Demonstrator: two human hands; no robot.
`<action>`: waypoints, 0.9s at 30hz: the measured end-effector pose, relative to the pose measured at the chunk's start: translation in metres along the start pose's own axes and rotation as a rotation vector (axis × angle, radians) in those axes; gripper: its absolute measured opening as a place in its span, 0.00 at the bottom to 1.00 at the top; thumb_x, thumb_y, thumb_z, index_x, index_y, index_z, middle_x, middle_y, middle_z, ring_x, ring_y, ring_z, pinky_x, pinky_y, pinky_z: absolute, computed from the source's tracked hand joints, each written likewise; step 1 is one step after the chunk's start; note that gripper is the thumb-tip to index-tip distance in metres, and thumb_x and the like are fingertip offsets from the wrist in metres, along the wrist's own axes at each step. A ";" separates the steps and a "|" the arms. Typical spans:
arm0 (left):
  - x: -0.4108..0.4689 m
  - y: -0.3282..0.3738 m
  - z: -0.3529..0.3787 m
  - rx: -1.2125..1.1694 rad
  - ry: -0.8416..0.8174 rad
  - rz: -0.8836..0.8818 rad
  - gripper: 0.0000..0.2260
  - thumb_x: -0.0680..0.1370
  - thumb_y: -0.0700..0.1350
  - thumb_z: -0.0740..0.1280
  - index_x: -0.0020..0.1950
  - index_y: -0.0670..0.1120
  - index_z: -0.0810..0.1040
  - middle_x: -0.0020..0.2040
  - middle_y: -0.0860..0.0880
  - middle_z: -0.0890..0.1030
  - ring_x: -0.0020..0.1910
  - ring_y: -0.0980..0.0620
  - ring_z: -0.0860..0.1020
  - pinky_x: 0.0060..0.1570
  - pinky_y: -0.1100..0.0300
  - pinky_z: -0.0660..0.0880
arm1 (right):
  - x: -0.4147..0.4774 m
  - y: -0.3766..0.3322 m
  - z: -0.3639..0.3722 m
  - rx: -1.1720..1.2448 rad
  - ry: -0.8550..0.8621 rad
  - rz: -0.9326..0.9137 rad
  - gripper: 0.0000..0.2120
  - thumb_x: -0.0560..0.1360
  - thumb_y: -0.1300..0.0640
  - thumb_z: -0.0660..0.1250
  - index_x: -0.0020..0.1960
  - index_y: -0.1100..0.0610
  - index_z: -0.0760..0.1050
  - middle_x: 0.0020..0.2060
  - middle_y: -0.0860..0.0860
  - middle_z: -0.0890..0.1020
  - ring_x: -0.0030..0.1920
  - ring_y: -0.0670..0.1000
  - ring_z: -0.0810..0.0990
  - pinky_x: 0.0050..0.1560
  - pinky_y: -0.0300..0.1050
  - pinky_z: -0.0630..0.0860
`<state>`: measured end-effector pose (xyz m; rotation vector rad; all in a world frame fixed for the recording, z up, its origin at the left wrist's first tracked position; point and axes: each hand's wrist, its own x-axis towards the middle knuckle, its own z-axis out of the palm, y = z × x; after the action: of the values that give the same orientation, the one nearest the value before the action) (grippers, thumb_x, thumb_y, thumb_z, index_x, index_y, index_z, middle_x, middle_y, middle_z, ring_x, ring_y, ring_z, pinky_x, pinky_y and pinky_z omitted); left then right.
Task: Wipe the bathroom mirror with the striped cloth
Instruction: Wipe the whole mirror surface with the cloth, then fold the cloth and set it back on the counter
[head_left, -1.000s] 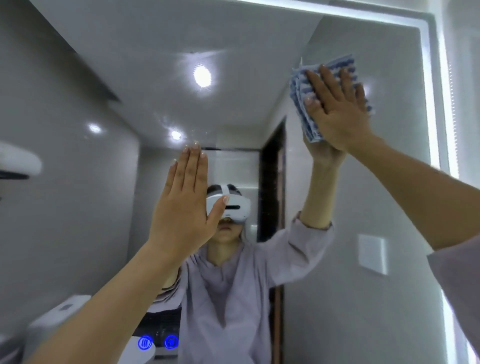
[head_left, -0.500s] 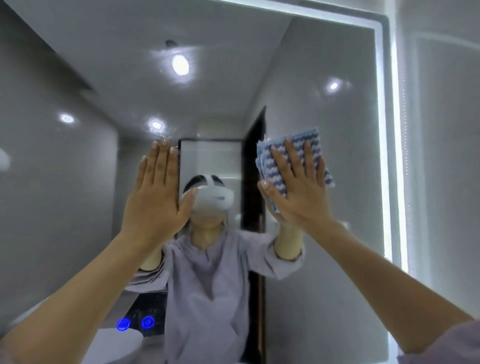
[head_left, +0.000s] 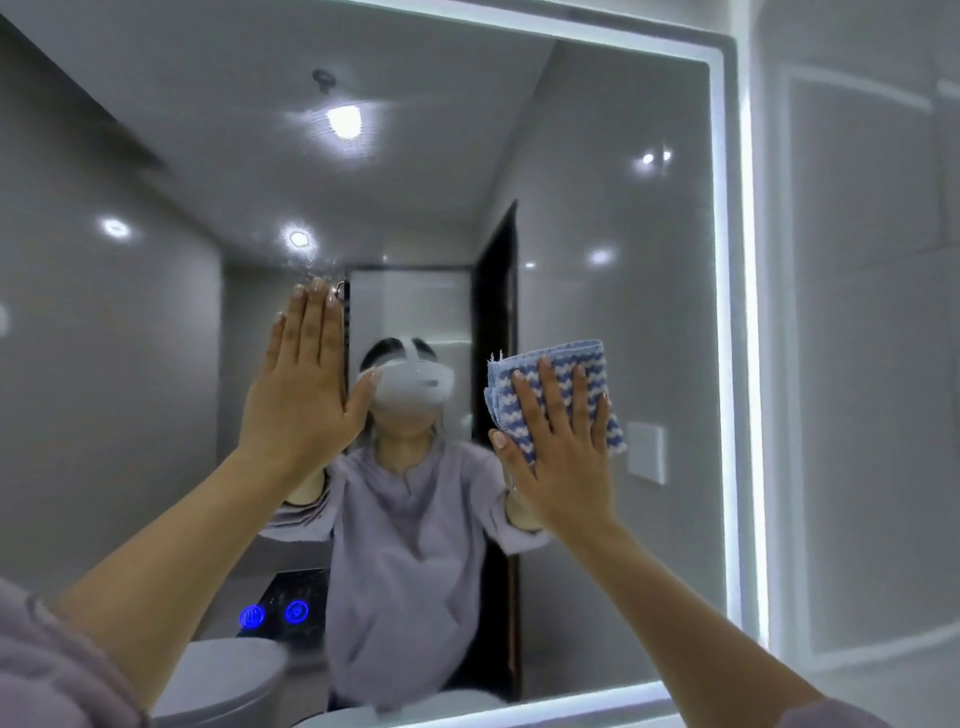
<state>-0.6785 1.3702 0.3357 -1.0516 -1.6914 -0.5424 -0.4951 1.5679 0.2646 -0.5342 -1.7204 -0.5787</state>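
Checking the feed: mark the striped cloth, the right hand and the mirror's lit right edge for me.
striped cloth (head_left: 563, 354), head view, top band above the fingertips.
right hand (head_left: 563, 467), head view, back of the hand.
mirror (head_left: 727, 312), head view, lit strip along its right edge.

Cool, even, fairly bright light. A glowing white strip (head_left: 748, 364) edges the mirror (head_left: 597, 130) along the top, right and bottom of the frame. Reflected ceiling spots (head_left: 344, 120) flare with soft halos. Wide-angle distortion bows the frame's edges, and the whole picture is slightly soft.
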 end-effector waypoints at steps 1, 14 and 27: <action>0.000 0.000 -0.003 0.004 -0.017 -0.002 0.38 0.77 0.64 0.40 0.76 0.39 0.37 0.78 0.41 0.38 0.77 0.46 0.37 0.76 0.50 0.41 | 0.001 -0.001 -0.002 0.010 -0.007 0.010 0.31 0.80 0.40 0.51 0.79 0.49 0.47 0.78 0.52 0.49 0.78 0.58 0.43 0.76 0.58 0.41; -0.051 0.041 -0.075 -0.681 -0.280 -0.170 0.23 0.81 0.61 0.50 0.64 0.50 0.74 0.64 0.49 0.76 0.65 0.51 0.72 0.58 0.60 0.65 | 0.019 -0.005 -0.088 0.765 -0.342 0.575 0.17 0.82 0.46 0.54 0.64 0.52 0.73 0.55 0.54 0.81 0.58 0.55 0.78 0.59 0.50 0.73; -0.189 0.120 -0.095 -1.308 -0.698 -0.779 0.21 0.79 0.56 0.60 0.69 0.50 0.70 0.71 0.49 0.71 0.69 0.51 0.69 0.73 0.51 0.61 | -0.102 -0.052 -0.182 2.238 -0.463 1.410 0.23 0.82 0.45 0.54 0.64 0.59 0.74 0.57 0.59 0.82 0.54 0.58 0.81 0.54 0.55 0.79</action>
<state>-0.5103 1.2869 0.1812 -1.5157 -2.3625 -2.1840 -0.3700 1.4070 0.1946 0.0107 -0.9180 2.3117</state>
